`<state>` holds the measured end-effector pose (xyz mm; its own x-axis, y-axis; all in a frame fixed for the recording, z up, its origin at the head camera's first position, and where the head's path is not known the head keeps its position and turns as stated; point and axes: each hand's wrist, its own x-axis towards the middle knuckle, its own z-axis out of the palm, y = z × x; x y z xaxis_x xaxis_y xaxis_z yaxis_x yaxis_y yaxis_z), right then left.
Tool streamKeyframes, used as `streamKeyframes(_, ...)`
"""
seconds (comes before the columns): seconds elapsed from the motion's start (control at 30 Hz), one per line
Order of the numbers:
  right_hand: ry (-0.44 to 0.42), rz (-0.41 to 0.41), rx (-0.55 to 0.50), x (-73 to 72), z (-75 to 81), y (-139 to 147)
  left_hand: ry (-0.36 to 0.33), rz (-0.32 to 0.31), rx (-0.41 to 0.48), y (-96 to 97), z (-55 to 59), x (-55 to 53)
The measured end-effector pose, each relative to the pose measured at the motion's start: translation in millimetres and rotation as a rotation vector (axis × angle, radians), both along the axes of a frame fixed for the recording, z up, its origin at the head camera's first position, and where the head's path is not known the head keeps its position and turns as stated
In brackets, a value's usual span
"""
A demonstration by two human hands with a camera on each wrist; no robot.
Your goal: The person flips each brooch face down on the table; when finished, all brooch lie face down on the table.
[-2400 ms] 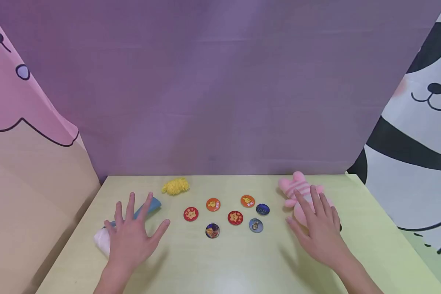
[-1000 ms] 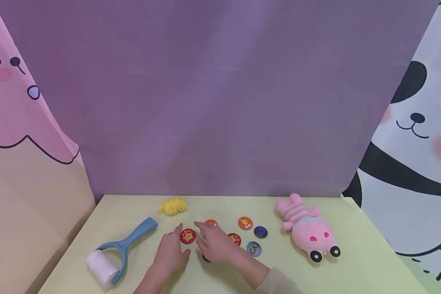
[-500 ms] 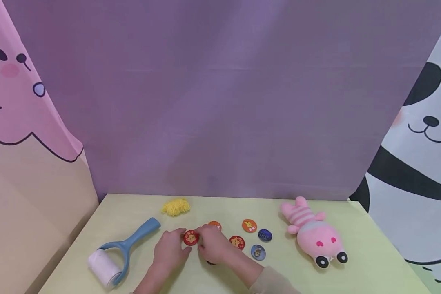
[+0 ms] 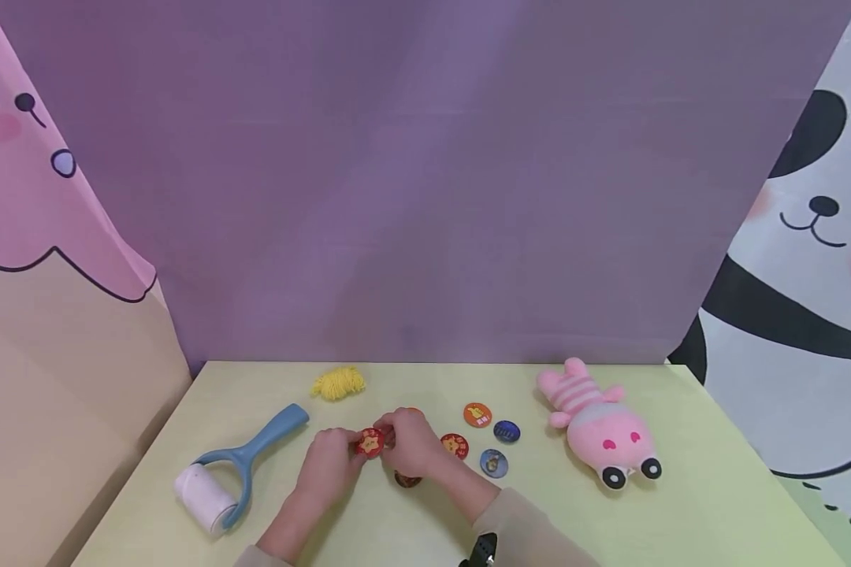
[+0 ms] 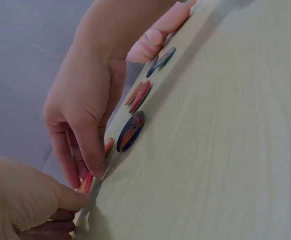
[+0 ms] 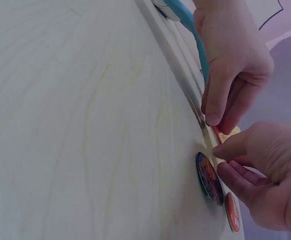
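Head view, left hand and right hand pinching red badge, dark badge partly under right hand, roller at left, yarn beyond, plush toy right.

Soft light, faint shadows, dimmer wrist views (slightly hazy)

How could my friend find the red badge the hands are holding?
On the pale table, find the round badges left of the pink plush toy. The red badge is the leftmost; unlike the other red badge, which lies untouched, it is pinched between the left hand and right hand.
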<state>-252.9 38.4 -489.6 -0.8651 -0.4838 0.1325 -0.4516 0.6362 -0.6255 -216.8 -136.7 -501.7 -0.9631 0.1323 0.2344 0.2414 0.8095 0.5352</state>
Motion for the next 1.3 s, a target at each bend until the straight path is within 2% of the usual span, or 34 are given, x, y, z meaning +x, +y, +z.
streamKeyframes(0.13,-0.018,0.014,-0.069,-0.7,1.3,2.6,0.035,-0.028,0.085,-5.8,-3.4,3.6)
streamKeyframes(0.2,0.002,0.011,-0.103,-0.3,2.5,6.3,0.039,-0.029,0.165,-7.0,-4.0,5.4)
streamKeyframes(0.37,0.070,-0.024,-0.179,-0.9,9.5,15.2,0.070,-0.029,0.357,-5.4,1.7,6.0)
streamKeyframes(0.47,0.088,-0.030,-0.203,-1.6,14.4,16.3,0.109,-0.011,0.413,-4.5,6.5,6.0)
streamKeyframes(0.57,0.088,-0.026,-0.228,-1.5,17.2,16.0,0.138,-0.002,0.449,-4.0,11.0,7.5)
streamKeyframes(0.8,0.068,-0.027,-0.311,0.0,23.2,14.8,0.137,0.009,0.510,-3.1,21.9,11.8)
streamKeyframes(1.0,0.056,-0.095,-0.386,0.9,32.3,21.1,0.123,-0.033,0.588,2.8,28.5,5.2)
streamKeyframes(1.17,0.073,-0.135,-0.393,-0.2,37.3,28.7,0.150,-0.057,0.588,9.7,31.1,2.4)
streamKeyframes(1.3,0.051,-0.144,-0.402,-1.7,37.5,29.2,0.105,-0.069,0.605,10.7,32.5,2.4)
